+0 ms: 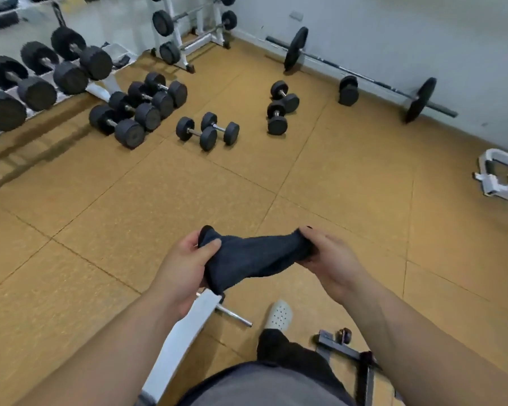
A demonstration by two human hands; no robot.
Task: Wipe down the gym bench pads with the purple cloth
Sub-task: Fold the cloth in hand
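Note:
A dark cloth [252, 256], looking navy to purple in this light, is stretched between both hands in front of me, above the floor. My left hand [185, 268] grips its left end with the thumb on top. My right hand [332, 259] holds the bunched right end. Under my left forearm a white metal bench frame [185, 335] slants toward me, with a chrome peg sticking out of it. No bench pad shows in this view.
Several black dumbbells [207, 130] lie on the orange rubber floor ahead, with a dumbbell rack [41, 80] at the left. A loaded barbell [358, 74] rests along the far wall. A white frame [502, 180] stands at the right edge. A dark frame [352, 356] sits beside my white clog [279, 315].

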